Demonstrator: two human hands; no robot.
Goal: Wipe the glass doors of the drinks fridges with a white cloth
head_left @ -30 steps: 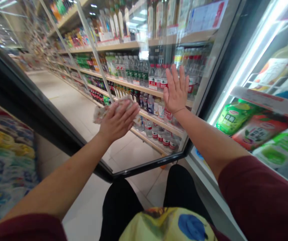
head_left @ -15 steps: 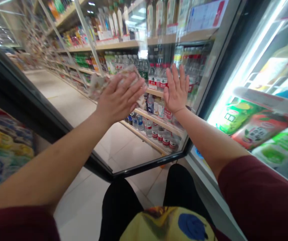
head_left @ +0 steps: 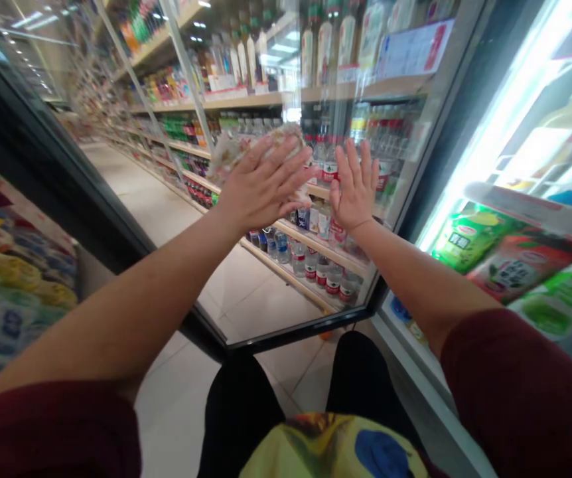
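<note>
A crumpled, pale patterned cloth is pressed to the glass door under my left hand. The palm lies flat over the cloth, holding it against the pane with outstretched fingers, and part of the cloth sticks out beyond the fingers on both sides. My right hand rests on the same pane further right, palm toward the glass and fingers spread, with nothing in it. The door stands open, its dark frame running around the pane.
To the right is a lit refrigerator with packaged drinks on its shelves. Through the glass, bottles fill long store shelves beside a tiled aisle. Colourful packages are stacked at the left. My knees are just below the door's lower edge.
My left hand and the cloth have slid to the right across the glass, closer to my right hand. My right hand has stayed nearly in place.
</note>
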